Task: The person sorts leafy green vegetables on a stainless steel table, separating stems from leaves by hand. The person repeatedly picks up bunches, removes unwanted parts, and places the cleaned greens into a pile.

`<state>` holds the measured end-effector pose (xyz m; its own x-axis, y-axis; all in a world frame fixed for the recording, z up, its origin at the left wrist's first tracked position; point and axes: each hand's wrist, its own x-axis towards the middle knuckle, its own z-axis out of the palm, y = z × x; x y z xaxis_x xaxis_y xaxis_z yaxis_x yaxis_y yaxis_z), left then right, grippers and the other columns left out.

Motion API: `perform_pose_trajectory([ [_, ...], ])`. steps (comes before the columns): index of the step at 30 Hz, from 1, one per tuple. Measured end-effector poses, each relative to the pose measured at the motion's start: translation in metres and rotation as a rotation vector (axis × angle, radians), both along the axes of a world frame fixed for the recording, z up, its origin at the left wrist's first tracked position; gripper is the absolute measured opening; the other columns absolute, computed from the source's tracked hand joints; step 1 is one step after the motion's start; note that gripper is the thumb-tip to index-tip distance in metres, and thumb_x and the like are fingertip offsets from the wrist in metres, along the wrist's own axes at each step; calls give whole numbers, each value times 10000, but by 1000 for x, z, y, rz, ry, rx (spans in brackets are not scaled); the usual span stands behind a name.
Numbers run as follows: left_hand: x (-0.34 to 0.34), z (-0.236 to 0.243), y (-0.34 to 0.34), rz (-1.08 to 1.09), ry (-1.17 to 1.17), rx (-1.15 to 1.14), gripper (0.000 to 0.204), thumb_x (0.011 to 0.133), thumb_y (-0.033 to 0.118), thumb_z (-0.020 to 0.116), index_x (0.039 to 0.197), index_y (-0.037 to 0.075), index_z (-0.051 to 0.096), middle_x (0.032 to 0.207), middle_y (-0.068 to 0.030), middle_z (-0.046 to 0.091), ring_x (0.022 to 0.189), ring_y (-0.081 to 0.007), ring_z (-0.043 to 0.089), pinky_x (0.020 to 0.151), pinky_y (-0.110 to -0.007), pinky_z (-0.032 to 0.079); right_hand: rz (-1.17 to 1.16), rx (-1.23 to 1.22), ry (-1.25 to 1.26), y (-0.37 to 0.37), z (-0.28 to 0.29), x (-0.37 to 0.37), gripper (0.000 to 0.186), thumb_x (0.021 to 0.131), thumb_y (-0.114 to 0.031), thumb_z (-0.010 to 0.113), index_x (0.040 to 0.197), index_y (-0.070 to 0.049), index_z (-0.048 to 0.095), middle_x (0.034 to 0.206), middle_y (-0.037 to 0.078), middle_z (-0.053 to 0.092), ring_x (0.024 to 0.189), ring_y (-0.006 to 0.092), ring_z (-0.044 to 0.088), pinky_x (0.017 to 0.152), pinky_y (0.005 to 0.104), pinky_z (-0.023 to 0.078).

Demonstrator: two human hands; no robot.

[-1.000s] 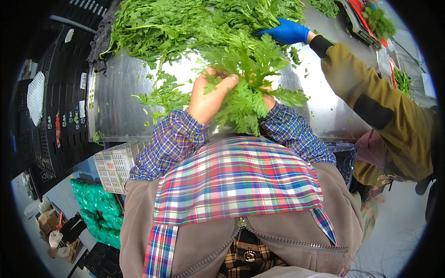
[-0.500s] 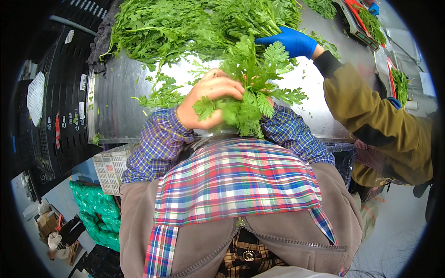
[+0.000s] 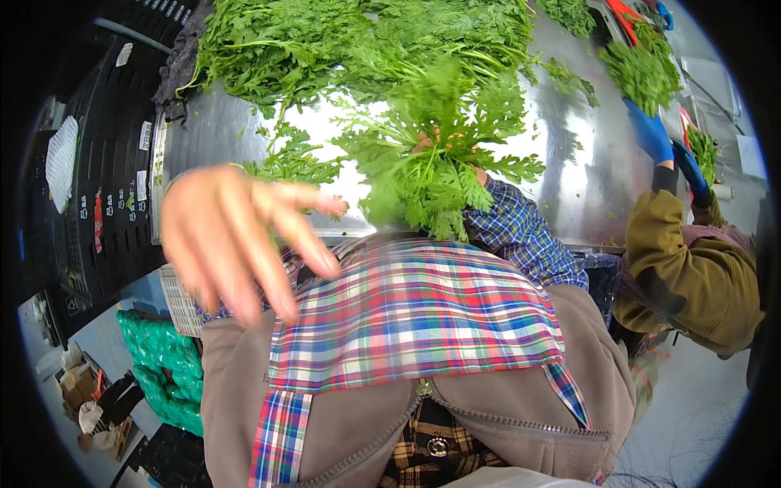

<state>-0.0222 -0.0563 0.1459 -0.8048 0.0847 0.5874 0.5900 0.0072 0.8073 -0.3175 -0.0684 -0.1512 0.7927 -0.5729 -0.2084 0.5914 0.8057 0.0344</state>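
My right hand [image 3: 481, 175] is closed around a bunch of chrysanthemum greens [image 3: 443, 191], held just above the near edge of the metal table [image 3: 207, 195]. The leaves cover most of this hand; a few fingertips show among the stems. My left hand [image 3: 236, 236], smeared by motion, is apart from the bunch to the left, with its fingers spread and nothing in them. A few loose sprigs [image 3: 297, 159] lie on the table between the left hand and the heap of greens [image 3: 350, 49] along the far side.
At the right, a co-worker's blue-gloved hand [image 3: 651, 134] is at another bunch [image 3: 643, 77] near a red tray [image 3: 622, 20]. Black crates [image 3: 106, 163] stand along the left. A grey crate [image 3: 181, 301] and a green-wrapped stack [image 3: 163, 370] sit below the table's left side.
My left hand has let go of the bunch and swung left toward me. My right hand still holds it. The co-worker's gloved hand has moved from the heap to the right with greens.
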Motion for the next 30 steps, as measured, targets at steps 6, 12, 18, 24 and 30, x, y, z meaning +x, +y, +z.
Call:
perform_pose_trajectory([
  [6, -58, -68, 12, 1307, -783, -51, 194, 811, 163, 674, 917, 1, 656, 814, 4, 557, 765, -83, 510, 689, -238, 422, -194, -644, 769, 7, 42, 16, 289, 869, -182, 581, 1112, -24, 587, 1054, 85, 625, 930, 196, 605, 818, 343, 505],
  [12, -78, -90, 6, 1184, -887, 240, 205, 799, 167, 687, 917, 3, 652, 727, 38, 548, 673, -57, 478, 625, -222, 411, -302, -819, 920, 21, 80, 21, 150, 869, -98, 592, 979, -7, 636, 919, 47, 648, 786, 120, 599, 662, 256, 502],
  [18, -80, -95, 7, 1237, -853, 277, 258, 755, 151, 651, 925, -44, 652, 807, -74, 660, 729, -117, 601, 654, -263, 489, -309, -1069, 1074, 18, 86, 21, 140, 847, -91, 606, 961, -21, 644, 878, 55, 661, 749, 121, 603, 640, 271, 497],
  [24, -81, -104, 4, 1283, -880, 166, 257, 717, 161, 652, 901, -18, 659, 786, -92, 656, 719, -169, 619, 655, -297, 496, -304, -1212, 1178, 19, 69, 19, 141, 840, -73, 605, 963, -26, 654, 874, 79, 670, 746, 126, 614, 637, 271, 498],
  [30, -78, -111, 6, 1452, -893, -246, 213, 649, 198, 678, 750, 11, 664, 749, -142, 633, 694, -294, 589, 643, -371, 471, -330, -1059, 914, 17, 74, 20, 133, 849, -53, 589, 958, -6, 650, 900, 72, 658, 764, 137, 612, 652, 276, 502],
])
